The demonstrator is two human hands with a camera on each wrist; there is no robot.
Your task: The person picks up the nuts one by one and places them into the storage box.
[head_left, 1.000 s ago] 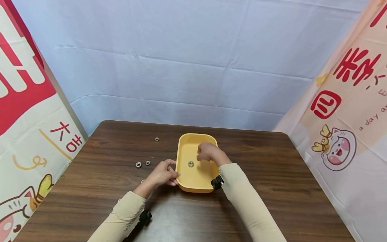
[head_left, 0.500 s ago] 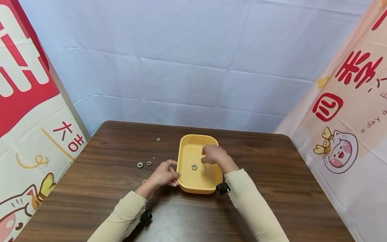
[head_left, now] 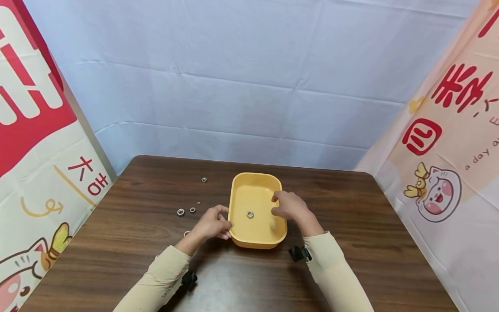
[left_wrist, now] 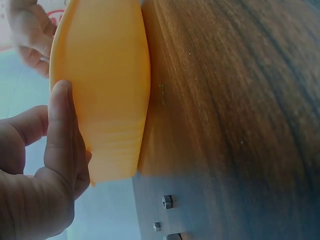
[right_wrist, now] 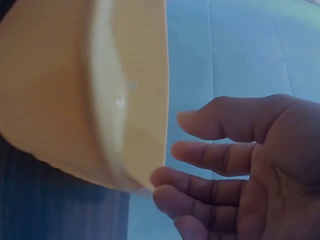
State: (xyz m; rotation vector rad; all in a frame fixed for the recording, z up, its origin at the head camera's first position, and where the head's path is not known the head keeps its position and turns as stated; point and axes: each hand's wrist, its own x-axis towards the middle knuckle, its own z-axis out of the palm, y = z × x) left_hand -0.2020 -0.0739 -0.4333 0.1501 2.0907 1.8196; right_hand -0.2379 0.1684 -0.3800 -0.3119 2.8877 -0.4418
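Note:
A yellow plastic tray (head_left: 258, 241) stands on the table, with a silver hex nut (head_left: 250, 214) lying on its floor. At the tray's near-left edge, my left hand (head_left: 212, 224) pinches the rim, thumb on the inner side and fingers along the outer wall; the left wrist view shows those fingers (left_wrist: 61, 130) against the wall. My right hand (head_left: 290, 206) hovers by the tray's right rim. In the right wrist view its fingers (right_wrist: 205, 195) are loosely bent, apart, and hold nothing.
Left of the tray, several metal nuts lie scattered on the dark wood table (head_left: 362, 234): a larger nut (head_left: 181, 212), a smaller nut (head_left: 192, 209), a tiny nut (head_left: 198, 203) and a far nut (head_left: 204, 180). A ring-shaped piece (head_left: 186, 233) sits by the left wrist.
My right hand has moved from over the tray's inside to its right rim, and its fingers have spread. The left hand stays on the tray's left edge.

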